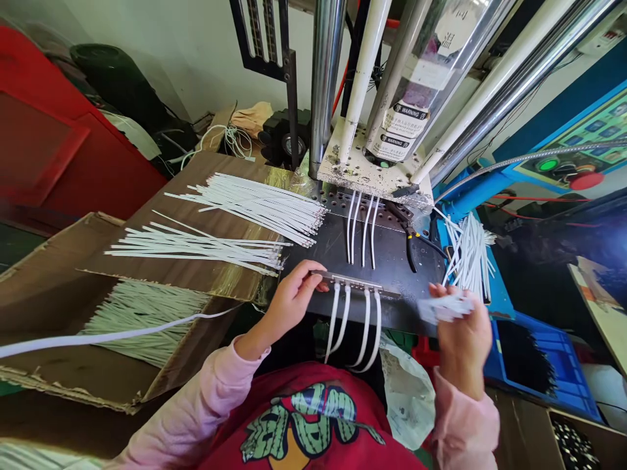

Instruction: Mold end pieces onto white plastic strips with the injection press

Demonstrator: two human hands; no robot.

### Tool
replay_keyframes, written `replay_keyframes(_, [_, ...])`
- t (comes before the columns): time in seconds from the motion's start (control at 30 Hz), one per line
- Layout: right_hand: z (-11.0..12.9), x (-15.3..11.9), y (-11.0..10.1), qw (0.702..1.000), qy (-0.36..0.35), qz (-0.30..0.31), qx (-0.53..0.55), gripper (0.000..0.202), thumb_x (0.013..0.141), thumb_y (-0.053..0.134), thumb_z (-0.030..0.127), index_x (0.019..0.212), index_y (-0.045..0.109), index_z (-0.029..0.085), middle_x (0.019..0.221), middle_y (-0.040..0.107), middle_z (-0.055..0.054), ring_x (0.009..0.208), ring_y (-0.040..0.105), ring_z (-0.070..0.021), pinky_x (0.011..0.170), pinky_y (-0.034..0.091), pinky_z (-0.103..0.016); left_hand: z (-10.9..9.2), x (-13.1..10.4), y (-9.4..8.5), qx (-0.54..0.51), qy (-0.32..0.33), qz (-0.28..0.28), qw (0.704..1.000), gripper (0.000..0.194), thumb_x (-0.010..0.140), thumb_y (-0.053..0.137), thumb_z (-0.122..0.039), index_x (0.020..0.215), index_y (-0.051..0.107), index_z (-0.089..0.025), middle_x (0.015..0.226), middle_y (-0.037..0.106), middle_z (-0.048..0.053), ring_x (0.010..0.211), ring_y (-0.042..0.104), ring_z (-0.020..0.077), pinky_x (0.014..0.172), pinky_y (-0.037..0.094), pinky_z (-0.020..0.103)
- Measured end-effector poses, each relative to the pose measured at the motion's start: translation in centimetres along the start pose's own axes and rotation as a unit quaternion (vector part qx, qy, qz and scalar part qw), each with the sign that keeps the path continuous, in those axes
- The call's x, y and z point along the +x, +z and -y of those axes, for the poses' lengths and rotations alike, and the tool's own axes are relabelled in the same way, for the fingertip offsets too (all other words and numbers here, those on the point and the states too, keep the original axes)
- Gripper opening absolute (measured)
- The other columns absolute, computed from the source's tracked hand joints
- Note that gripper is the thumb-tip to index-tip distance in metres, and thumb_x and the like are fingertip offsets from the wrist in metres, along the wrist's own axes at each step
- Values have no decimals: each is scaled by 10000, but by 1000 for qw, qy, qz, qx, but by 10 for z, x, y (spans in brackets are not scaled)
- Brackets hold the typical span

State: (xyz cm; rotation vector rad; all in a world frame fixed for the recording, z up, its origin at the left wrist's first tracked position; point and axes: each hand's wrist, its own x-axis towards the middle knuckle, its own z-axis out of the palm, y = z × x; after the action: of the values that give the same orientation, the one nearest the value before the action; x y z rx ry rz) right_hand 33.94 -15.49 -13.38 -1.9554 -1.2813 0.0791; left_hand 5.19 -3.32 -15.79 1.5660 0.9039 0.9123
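Observation:
My left hand pinches the left end of a narrow metal bar above the front of the black machine plate. Several white cables hang from the bar toward my lap. To the right, my right hand is closed on a whitish, partly see-through thing, too smeared by motion to name. Behind the bar, several white cables lie on the plate, running in under the machine's white block. Black-and-yellow pliers rest to their right.
Two spread bundles of white cables lie on the brown board at left. Below it stands a cardboard box with more cables. At right are a white cable bundle, a blue crate and a red button.

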Motion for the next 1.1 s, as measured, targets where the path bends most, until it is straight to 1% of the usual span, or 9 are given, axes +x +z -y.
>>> replay_keyframes(0.13, [-48, -26, -51, 973, 178, 32, 142, 420, 934, 403, 574, 691, 543, 261, 570, 499, 2, 444, 522, -188, 505, 516, -367, 5, 4, -20, -41, -16, -32, 999, 190, 974, 506, -361, 1021, 588, -196, 836, 666, 11, 748, 683, 163, 764, 554, 289])
replay_keyframes(0.27, [-89, -69, -80, 869, 278, 386, 138, 408, 784, 718, 588, 743, 669, 185, 735, 663, -43, 685, 615, -198, 657, 514, -310, 8, 8, -30, -47, -5, -22, 999, 225, 969, 539, -391, 1052, 603, -193, 833, 670, 8, 748, 675, 169, 784, 544, 302])
replay_keyframes(0.33, [-97, -80, -86, 862, 253, 435, 55, 469, 770, 705, 638, 726, 697, 170, 717, 672, -45, 695, 607, -199, 659, 500, -292, 9, 9, -31, -62, 1, -14, 998, 228, 973, 539, -395, 1057, 605, -194, 847, 670, 10, 754, 673, 168, 781, 545, 299])
replay_keyframes(0.5, [-51, -58, -74, 939, 128, 314, 58, 395, 907, 579, 561, 763, 667, 204, 737, 670, -31, 705, 620, -183, 648, 495, -258, -2, 12, -22, -69, 28, 25, 997, 212, 983, 531, -374, 1060, 610, -193, 897, 657, 17, 791, 664, 160, 795, 536, 287])
replay_keyframes(0.63, [17, -23, -18, 976, -33, 209, 60, 397, 945, 545, 521, 1202, 655, 239, 1148, 713, -76, 1066, 656, -220, 928, 494, -305, -21, 11, -5, -72, 46, 32, 996, 204, 974, 549, -360, 1033, 633, -184, 962, 654, 32, 823, 644, 147, 802, 519, 268])
replay_keyframes(0.73, [52, -14, 32, 967, -75, 242, 14, 497, 963, 447, 625, 1109, 667, 205, 909, 728, -65, 802, 673, -201, 725, 503, -282, -29, 5, 8, -148, 16, 18, 989, 263, 942, 602, -407, 1074, 618, -180, 955, 647, 34, 814, 648, 149, 795, 526, 274])
replay_keyframes(0.87, [65, -17, 67, 966, -67, 233, -94, 648, 932, 316, 772, 793, 632, 224, 589, 618, -17, 531, 572, -186, 511, 352, -265, -20, -7, 16, -227, -69, 27, 971, 460, 908, 598, -570, 1122, 550, -166, 790, 628, 2, 700, 624, 136, 713, 515, 269])
replay_keyframes(0.97, [64, -18, 71, 963, -75, 214, -147, 676, 919, 281, 802, 825, 648, 243, 628, 660, -35, 598, 634, -219, 520, 323, -264, -10, -21, 20, -181, -135, 147, 963, 510, 909, 507, -662, 893, 564, -156, 597, 554, -31, 522, 516, 98, 555, 422, 225])
replay_keyframes(1.1, [59, -8, 66, 959, -46, 206, -191, 635, 932, 292, 776, 846, 651, 260, 698, 700, -57, 673, 668, -243, 543, 333, -267, -14, -40, 23, -130, -188, 160, 960, 484, 962, 415, -606, 765, 521, -178, 478, 427, -73, 423, 379, 75, 465, 298, 205])
